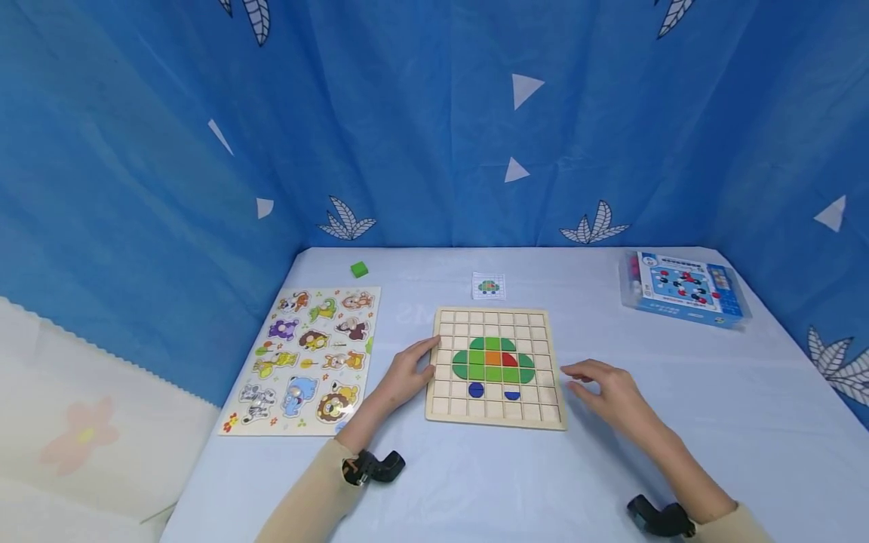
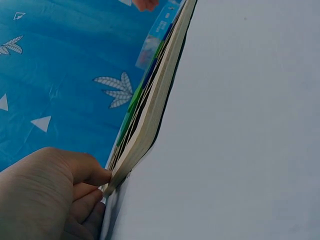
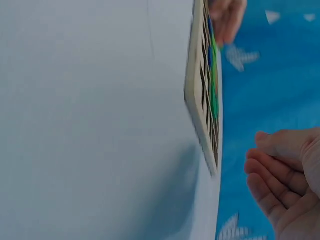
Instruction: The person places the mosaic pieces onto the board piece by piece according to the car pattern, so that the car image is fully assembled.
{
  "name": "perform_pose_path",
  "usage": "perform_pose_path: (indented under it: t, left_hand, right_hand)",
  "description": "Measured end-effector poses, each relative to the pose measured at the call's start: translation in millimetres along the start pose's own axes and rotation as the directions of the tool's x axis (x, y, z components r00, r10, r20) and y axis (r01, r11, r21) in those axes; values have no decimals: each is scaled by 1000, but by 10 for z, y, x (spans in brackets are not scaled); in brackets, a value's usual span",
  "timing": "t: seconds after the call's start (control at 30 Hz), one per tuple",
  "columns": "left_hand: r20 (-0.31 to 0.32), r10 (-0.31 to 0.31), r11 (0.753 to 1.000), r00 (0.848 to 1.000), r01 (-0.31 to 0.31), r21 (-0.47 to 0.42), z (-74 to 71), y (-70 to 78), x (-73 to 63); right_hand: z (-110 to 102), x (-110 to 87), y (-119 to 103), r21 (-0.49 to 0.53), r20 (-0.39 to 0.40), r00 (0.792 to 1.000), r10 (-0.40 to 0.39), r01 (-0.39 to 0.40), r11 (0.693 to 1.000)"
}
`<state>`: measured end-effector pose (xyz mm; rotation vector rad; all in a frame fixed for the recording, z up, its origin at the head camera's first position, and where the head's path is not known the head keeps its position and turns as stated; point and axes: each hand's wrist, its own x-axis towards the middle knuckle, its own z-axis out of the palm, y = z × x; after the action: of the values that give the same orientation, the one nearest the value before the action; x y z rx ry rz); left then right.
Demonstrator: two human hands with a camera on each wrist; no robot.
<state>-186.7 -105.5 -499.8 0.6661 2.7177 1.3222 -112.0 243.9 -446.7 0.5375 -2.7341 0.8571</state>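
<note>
A square wooden grid board [image 1: 495, 413] lies in the middle of the table. Green tiles [image 1: 477, 372] on it form a rounded shape around an orange square [image 1: 492, 358] and a red quarter piece [image 1: 508, 360]. Below them are a blue circle [image 1: 476, 390] and a blue half circle [image 1: 512, 395]. My left hand [image 1: 406, 373] touches the board's left edge with fingertips and thumb, as the left wrist view also shows. My right hand [image 1: 609, 392] hovers just off the right edge, fingers loosely bent, holding nothing in the right wrist view [image 3: 287, 180].
A small printed card [image 1: 489, 286] with a similar coloured pattern lies behind the board. To the left is an animal puzzle board [image 1: 308, 362], with a green block [image 1: 359, 269] beyond it. A clear plastic box [image 1: 686, 290] stands at the back right, near blue curtains.
</note>
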Motion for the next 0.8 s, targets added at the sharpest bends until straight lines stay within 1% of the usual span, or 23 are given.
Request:
perform_pose_path:
  t: [0.07, 0.13, 0.23, 0.3, 0.33, 0.4, 0.5, 0.6, 0.8]
  left_hand:
    - [3, -4, 1000, 1000, 4, -2, -1, 6, -5]
    - [2, -9, 1000, 1000, 9, -1, -2, 9, -11]
    - [-5, -18, 1000, 1000, 18, -1, -8, 12, -18]
    - [-12, -20, 1000, 1000, 20, -3, -10, 14, -16]
    - [-14, -22, 1000, 1000, 22, -6, -11, 17, -13]
    - [-16, -22, 1000, 1000, 22, -11, -8, 18, -8]
    - [-15, -28, 999, 999, 28, -16, -14, 19, -4]
    - [-13, -29, 999, 999, 29, -16, -17, 21, -4]
    - [-5, -25, 1000, 1000, 25, -18, -15, 24, -8]
  right_hand:
    - [-139, -120, 133, -40, -61, 997, 48, -51, 998]
    - [-268, -252, 263, -77, -102, 990, 99, -107, 991]
    - [-424, -440, 407, -105, -90, 976, 201, -210, 972]
    - [-477, -545, 488, -117, -67, 964, 256, -263, 958]
    - [-495, -586, 519, -116, -47, 959, 280, -284, 952]
    - [-492, -654, 562, -130, -36, 951, 308, -310, 942]
    - [-453, -685, 595, -126, -39, 952, 303, -306, 944]
    - [-404, -676, 602, -120, -49, 958, 283, -287, 950]
    - [-316, -626, 593, -134, -92, 972, 216, -227, 965]
